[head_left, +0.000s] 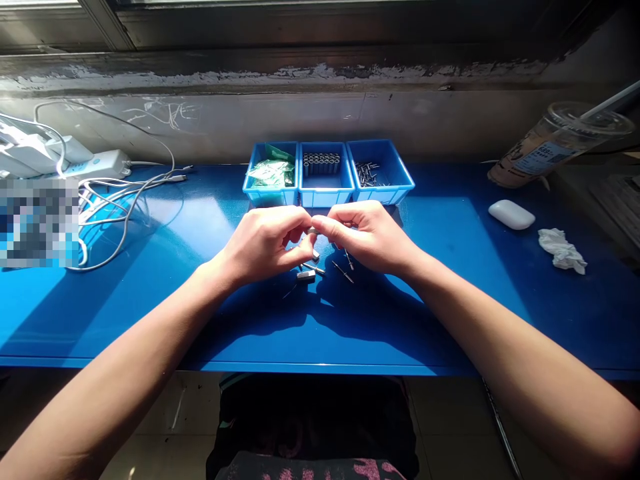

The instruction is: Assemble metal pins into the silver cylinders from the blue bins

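Over the middle of the blue table, my left hand (pixel 273 241) pinches a small light metal piece (pixel 313 231) between thumb and fingers. My right hand (pixel 373 239) meets it there, its thumb and fingers closed at the same piece, which they mostly hide. Below the hands lie a short metal cylinder (pixel 306 275) and another one (pixel 315 255), partly covered by my left fingers. Thin metal pins with thicker ends, one a pin (pixel 343 271) under my right hand and another pin (pixel 315 269) by the cylinders, rest on the tabletop.
Behind my hands stand a blue bin (pixel 273 197) with green packets, a middle bin (pixel 326 197) with upright metal tubes, and a right bin (pixel 395 180) with dark pins. Cables (pixel 127 220) and a power strip (pixel 107 163) are left; a cup (pixel 535 157), white case (pixel 511 215) and tissue (pixel 562 251) right.
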A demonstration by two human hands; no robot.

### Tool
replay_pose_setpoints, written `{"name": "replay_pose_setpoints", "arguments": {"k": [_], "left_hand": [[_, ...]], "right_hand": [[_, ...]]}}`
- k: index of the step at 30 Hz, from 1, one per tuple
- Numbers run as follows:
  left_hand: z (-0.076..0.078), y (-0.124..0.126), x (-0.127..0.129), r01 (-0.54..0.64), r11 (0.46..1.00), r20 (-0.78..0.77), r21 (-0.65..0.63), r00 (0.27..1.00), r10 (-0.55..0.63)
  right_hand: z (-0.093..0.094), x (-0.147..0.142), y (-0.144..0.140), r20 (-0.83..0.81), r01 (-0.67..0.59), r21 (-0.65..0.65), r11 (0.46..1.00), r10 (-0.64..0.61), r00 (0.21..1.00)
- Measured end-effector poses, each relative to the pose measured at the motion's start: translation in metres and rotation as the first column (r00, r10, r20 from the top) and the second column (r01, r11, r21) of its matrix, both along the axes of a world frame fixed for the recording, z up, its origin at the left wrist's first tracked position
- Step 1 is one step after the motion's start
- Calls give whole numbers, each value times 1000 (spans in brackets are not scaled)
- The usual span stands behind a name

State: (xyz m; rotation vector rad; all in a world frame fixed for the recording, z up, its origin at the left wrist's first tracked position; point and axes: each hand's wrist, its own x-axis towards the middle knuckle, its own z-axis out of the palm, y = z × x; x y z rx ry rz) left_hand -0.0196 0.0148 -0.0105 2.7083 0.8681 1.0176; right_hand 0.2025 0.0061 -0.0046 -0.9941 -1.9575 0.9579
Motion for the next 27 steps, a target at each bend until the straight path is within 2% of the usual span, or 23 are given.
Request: {"name": "replay_pose_setpoints", "arguments": {"k": [6,13,19,23,27], "left_hand": [[0,1,0,9,1000,3,16,1000,-9],[-2,2,-3,-37,999,0,10,999,37],[-5,4,-4,-22,997,-69,-69,997,17],[-6,4,-4,-12,996,-86,-88,996,4],[-7,5,-5,-14,994,-85,-104,996,5]], "right_hand": [[0,-1,0,3,2,-27,1000,-2,1000],[6,7,5,-30,48,31,998,-47,998],[14,29,16,-85,254,59,965,-248,965],[24,38,31,13,378,154,913,-385,923],[36,32,59,238,367,275,888,-433,869]]}}
